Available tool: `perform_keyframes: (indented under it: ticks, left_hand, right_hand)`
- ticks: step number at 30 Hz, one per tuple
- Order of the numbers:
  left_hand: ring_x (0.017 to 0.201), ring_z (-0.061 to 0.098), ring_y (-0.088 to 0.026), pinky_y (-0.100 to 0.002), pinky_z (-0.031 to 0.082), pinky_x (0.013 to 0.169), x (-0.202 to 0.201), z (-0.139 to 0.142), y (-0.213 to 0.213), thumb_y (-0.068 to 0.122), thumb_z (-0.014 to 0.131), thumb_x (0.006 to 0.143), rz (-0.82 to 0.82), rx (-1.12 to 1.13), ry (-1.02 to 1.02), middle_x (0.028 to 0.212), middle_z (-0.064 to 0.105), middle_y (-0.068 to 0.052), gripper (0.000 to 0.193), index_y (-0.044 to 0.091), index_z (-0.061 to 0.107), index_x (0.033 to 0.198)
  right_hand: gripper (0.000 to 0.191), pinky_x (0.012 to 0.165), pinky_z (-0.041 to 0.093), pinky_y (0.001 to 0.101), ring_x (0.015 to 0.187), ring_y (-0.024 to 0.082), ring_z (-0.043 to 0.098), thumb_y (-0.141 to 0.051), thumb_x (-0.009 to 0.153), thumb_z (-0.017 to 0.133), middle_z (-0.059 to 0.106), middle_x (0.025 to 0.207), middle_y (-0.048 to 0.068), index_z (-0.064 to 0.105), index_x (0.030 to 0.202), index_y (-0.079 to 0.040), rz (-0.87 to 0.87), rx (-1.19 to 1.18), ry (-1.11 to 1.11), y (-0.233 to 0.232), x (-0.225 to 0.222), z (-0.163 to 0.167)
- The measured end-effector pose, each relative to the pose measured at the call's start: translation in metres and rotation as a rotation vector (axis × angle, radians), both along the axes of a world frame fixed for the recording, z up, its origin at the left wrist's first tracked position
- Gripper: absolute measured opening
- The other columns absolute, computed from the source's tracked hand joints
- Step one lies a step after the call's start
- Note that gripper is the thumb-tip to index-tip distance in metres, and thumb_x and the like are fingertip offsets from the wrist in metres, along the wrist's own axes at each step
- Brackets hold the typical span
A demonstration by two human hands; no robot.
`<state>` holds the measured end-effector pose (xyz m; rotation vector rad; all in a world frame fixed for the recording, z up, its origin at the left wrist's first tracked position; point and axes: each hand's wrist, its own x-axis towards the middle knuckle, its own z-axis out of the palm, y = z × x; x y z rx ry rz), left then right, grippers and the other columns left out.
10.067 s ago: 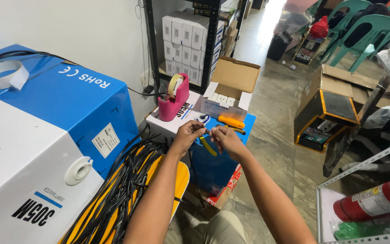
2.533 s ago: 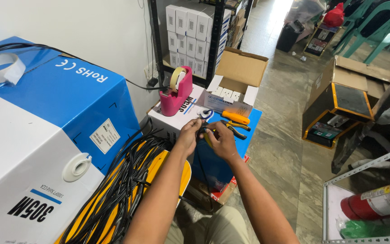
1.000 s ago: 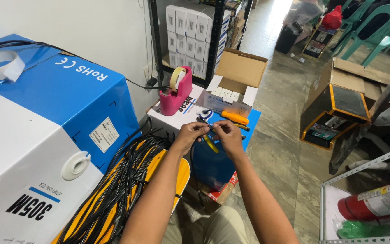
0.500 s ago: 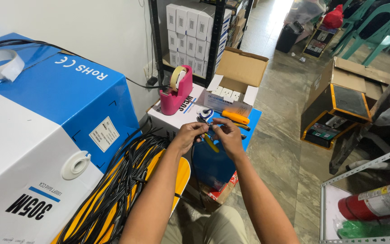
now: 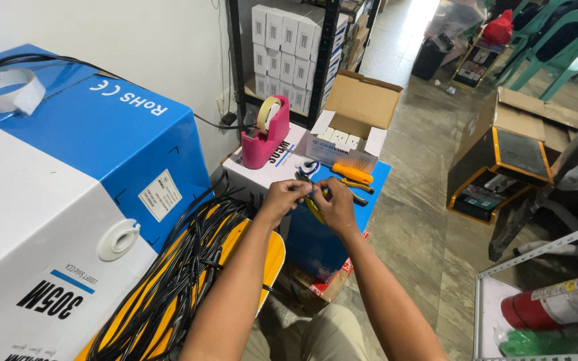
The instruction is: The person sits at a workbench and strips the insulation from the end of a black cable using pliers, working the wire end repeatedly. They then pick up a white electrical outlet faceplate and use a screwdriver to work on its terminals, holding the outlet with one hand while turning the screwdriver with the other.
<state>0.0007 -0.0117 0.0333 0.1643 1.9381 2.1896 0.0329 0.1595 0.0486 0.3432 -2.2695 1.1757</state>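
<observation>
Between the fingertips of both hands, at the middle of the view, sits a small cable end [image 5: 314, 194], too tiny to make out clearly. Left hand [image 5: 286, 198] curls its fingers [image 5: 300, 190] inward and pinches that piece from one side; right hand [image 5: 332, 204] meets it from the other, fingers [image 5: 321, 195] pressed together on the same spot, so the two sets of fingertips touch. Just below the fingers a yellow-handled tool [image 5: 314, 211] shows, partly hidden by the right hand. Just beyond the fingers, on a white box [image 5: 262, 178], lie orange-handled pliers [image 5: 352, 174] and a small roll of blue-and-white tape [image 5: 307, 166]. Farther beyond, to the left hand's side, stands a pink tape dispenser [image 5: 266, 137]; straight beyond is an open carton [image 5: 358, 109] of small white boxes. Nearer the body than the fingers, under the left forearm, black cable [image 5: 182, 267] lies coiled over yellow sheet, beside a big blue-and-white box [image 5: 68, 200]
</observation>
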Motion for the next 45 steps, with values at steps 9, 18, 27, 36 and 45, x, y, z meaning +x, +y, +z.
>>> perform_keyframes:
  ticks: [9, 18, 27, 36, 45]
  left_hand:
    - [0.072, 0.059, -0.003, -0.020, 0.045, 0.056, 0.004, 0.003, 0.000, 0.024, 0.078, 0.090, -0.087, 0.071, 0.147, 0.086, 0.072, 0.005, 0.025, 0.004, 0.079, 0.106]
    - [0.067, 0.055, -0.004, -0.019, 0.040, 0.052, 0.001, 0.012, -0.004, 0.022, 0.078, 0.091, -0.061, 0.271, 0.060, 0.082, 0.069, 0.001, 0.026, 0.000, 0.078, 0.105]
    - [0.068, 0.057, -0.004, -0.020, 0.042, 0.054, -0.002, 0.002, 0.002, 0.025, 0.079, 0.089, -0.135, 0.144, 0.048, 0.082, 0.070, 0.002, 0.026, 0.005, 0.080, 0.105]
    - [0.068, 0.055, -0.004, -0.020, 0.040, 0.053, -0.004, 0.000, 0.001, 0.026, 0.077, 0.092, -0.143, 0.258, 0.065, 0.082, 0.070, 0.002, 0.025, 0.005, 0.079, 0.106]
    - [0.065, 0.054, -0.005, -0.019, 0.038, 0.051, -0.004, 0.002, -0.001, 0.026, 0.078, 0.090, -0.173, 0.262, -0.020, 0.083, 0.069, 0.002, 0.026, 0.004, 0.079, 0.104]
  right_hand:
    - [0.018, 0.042, 0.027, 0.0254, 0.049, 0.007, 0.031, -0.025, 0.096, 0.070, 0.041, 0.065, -0.007, 0.062, 0.084, -0.014, 0.378, -0.854, -0.958, 0.038, -0.016, 0.003]
    - [0.027, 0.071, 0.058, 0.0356, 0.085, 0.025, 0.072, -0.021, 0.087, 0.080, 0.072, 0.105, 0.007, 0.071, 0.111, -0.010, 0.014, 0.459, 0.390, 0.022, 0.027, 0.066]
    - [0.010, 0.062, 0.055, 0.0351, 0.073, 0.026, 0.069, -0.013, 0.092, 0.075, 0.070, 0.092, 0.008, 0.071, 0.101, -0.009, 0.057, 0.503, 0.302, 0.023, 0.023, 0.041]
    - [0.015, 0.059, 0.054, 0.0334, 0.067, 0.020, 0.068, -0.016, 0.093, 0.074, 0.071, 0.093, 0.008, 0.069, 0.103, -0.006, 0.394, -0.811, -0.891, 0.032, 0.002, 0.021]
    - [0.015, 0.063, 0.056, 0.0340, 0.077, 0.024, 0.071, -0.007, 0.093, 0.072, 0.071, 0.098, 0.007, 0.072, 0.107, -0.009, 0.046, 0.506, 0.454, 0.012, 0.044, 0.062]
